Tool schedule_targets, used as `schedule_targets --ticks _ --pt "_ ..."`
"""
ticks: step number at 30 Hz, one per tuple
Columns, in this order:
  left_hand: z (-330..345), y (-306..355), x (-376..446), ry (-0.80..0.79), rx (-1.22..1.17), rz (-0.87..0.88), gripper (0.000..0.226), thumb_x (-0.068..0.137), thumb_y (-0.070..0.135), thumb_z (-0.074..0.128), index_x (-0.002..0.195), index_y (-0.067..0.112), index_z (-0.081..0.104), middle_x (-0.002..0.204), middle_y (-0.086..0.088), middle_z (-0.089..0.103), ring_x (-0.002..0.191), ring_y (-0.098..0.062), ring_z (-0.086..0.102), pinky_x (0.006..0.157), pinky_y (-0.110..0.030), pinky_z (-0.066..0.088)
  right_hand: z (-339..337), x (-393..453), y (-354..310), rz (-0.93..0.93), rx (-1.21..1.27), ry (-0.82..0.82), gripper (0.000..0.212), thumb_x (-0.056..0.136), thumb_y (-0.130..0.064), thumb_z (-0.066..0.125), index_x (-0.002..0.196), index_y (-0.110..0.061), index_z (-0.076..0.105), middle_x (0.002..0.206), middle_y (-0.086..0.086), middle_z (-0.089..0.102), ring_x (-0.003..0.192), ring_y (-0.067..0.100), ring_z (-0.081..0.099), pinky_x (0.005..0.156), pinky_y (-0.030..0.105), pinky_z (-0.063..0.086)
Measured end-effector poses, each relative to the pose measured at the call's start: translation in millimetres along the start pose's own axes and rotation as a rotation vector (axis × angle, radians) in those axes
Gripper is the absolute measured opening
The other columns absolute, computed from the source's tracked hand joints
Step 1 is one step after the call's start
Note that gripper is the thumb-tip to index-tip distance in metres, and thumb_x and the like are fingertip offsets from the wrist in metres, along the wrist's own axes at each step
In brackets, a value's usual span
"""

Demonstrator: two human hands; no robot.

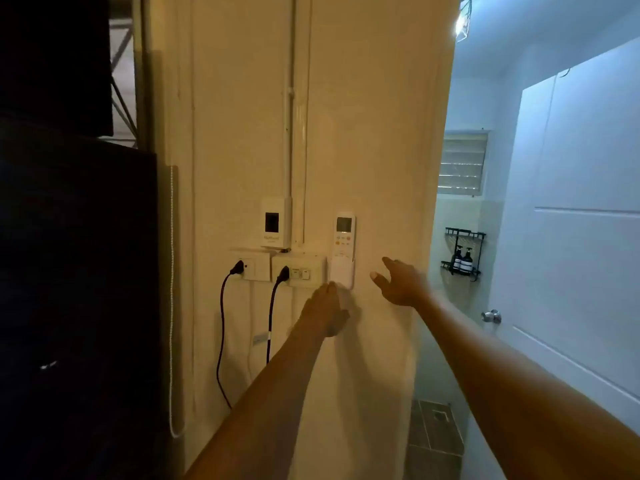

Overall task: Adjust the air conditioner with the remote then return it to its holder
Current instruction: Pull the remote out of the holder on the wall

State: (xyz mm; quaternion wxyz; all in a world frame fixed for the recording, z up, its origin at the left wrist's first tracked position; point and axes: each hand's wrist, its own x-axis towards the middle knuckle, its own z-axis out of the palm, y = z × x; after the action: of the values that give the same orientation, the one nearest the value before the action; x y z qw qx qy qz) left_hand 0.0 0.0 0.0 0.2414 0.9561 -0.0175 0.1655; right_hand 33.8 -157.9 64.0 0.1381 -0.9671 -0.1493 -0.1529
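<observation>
On the wall, the remote (pixel 343 237) stands upright in its holder (pixel 342 271); left hand (pixel 325 311) steadies the holder's base, right hand (pixel 401 282) open nearby, both empty, probably poised to lift it.

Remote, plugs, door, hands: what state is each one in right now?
Remote: upright in its holder on the wall, not held.
Left plug: plugged in.
Right plug: plugged in.
Door: swung open.
Left hand: open, empty, by the holder's bottom.
Right hand: open, empty, beside the remote.
</observation>
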Motion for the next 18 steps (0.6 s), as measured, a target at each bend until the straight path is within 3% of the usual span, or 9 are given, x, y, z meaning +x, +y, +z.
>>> schedule_targets --ticks 6,10,13,18 --pt "49 1 34 0.285 -0.111 0.058 0.075 0.089 0.029 0.049 0.141 0.0 0.003 0.154 -0.018 0.009 0.142 -0.03 0.01 0.116 -0.039 0.021 0 47 -6 -0.009 0.255 0.124 0.067 0.084 -0.052 0.048 0.138 -0.015 0.034 0.142 0.011 0.045 0.129 0.029 0.044 0.104 0.042 0.036" --pt "60 7 57 0.454 -0.222 -0.036 0.078 0.087 0.03 0.051 0.142 0.003 0.003 0.153 -0.018 0.011 0.142 -0.03 0.012 0.114 -0.039 0.028 1 73 -12 0.019 0.434 0.189 0.06 0.08 -0.052 0.055 0.127 -0.017 0.047 0.117 0.011 0.064 0.11 0.025 0.057 0.088 0.031 0.04" --pt "59 10 71 0.51 -0.319 -0.103 0.081 0.086 0.03 0.054 0.142 0.007 0.001 0.152 -0.015 0.013 0.142 -0.029 0.013 0.113 -0.039 0.028 -2 92 -18 0.052 0.553 0.23 0.048 0.077 -0.054 0.059 0.112 -0.021 0.056 0.097 0.0 0.064 0.093 0.018 0.058 0.081 0.028 0.042" --pt "62 12 82 0.568 -0.328 -0.132 0.078 0.088 0.034 0.049 0.143 0.008 -0.001 0.153 -0.013 0.013 0.142 -0.027 0.013 0.112 -0.037 0.028 0 118 -28 0.045 0.696 0.306 0.041 0.059 -0.066 0.062 0.077 -0.03 0.057 0.085 0.0 0.072 0.079 0.019 0.068 0.076 0.041 0.058"
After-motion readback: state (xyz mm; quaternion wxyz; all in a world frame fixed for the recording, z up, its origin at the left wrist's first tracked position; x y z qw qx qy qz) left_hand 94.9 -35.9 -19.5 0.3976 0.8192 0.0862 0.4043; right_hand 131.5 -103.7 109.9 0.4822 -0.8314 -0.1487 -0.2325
